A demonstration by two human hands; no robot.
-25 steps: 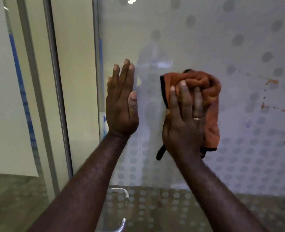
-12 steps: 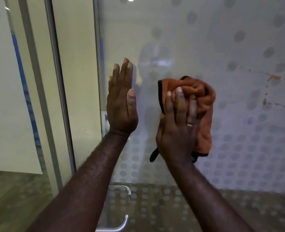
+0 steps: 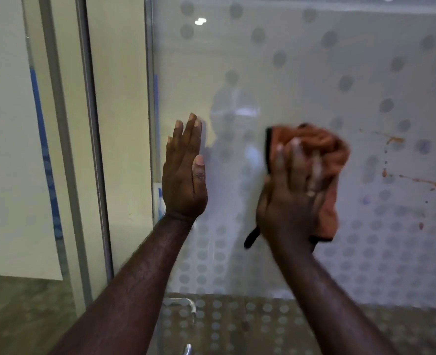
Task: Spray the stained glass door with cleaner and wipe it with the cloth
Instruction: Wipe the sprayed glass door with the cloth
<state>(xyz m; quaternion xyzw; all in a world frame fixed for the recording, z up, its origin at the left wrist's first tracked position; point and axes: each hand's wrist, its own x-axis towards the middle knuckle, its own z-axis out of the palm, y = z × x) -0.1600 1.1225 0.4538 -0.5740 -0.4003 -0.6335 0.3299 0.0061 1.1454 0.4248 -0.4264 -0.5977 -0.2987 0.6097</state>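
Note:
The glass door [image 3: 301, 73] fills the view, frosted with grey dots. Orange-brown stains [image 3: 422, 180] streak its right side. My right hand [image 3: 288, 196] presses a bunched orange cloth [image 3: 332, 155] with a black edge flat against the glass, left of the stains; the hand is blurred. My left hand [image 3: 185, 172] rests flat on the glass near the door's left edge, fingers straight and close together, holding nothing. No spray bottle is in view.
A metal door handle [image 3: 190, 311] sits low on the glass under my left arm. The door's vertical metal frame [image 3: 94, 149] stands to the left, with another glass panel and a blue strip [image 3: 45, 160] beyond it.
My right hand with the cloth slid a little left, then back to the right across the glass. The left hand stayed flat against the door.

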